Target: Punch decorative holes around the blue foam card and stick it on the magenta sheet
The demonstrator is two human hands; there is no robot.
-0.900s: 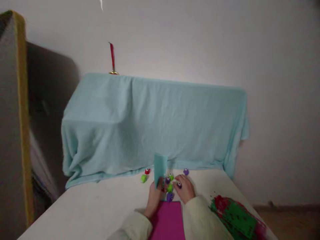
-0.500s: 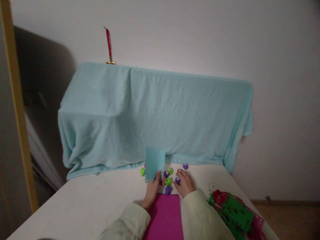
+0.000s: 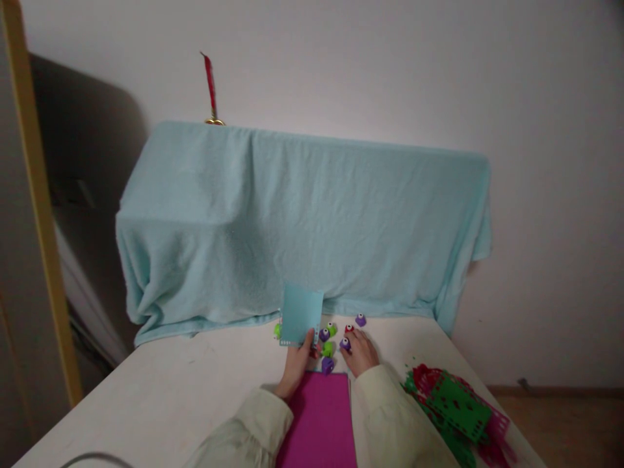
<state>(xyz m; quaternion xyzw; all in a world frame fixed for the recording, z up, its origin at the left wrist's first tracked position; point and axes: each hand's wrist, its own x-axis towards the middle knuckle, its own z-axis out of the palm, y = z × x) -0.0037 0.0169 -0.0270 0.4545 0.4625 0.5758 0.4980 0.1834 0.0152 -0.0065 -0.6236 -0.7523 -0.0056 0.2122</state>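
My left hand is closed on a light blue sheet of paper, held upright with small holes along its lower edge and right side. My right hand has its fingers curled round a small purple craft punch with a round white top. A red punch sits just beyond those fingertips. Between the hands lie another purple punch, a green punch and several more. Part of a green one shows left of the sheet.
A stack of magenta paper lies between my forearms. Punched green sheets, with red and magenta ones, are piled at the table's right edge. One purple punch stands near the light blue cloth at the back.
The view has shifted slightly. My left hand still holds the blue sheet, tilted a little differently. My right hand stays at the purple punch, its fingers drawn slightly closer round it.
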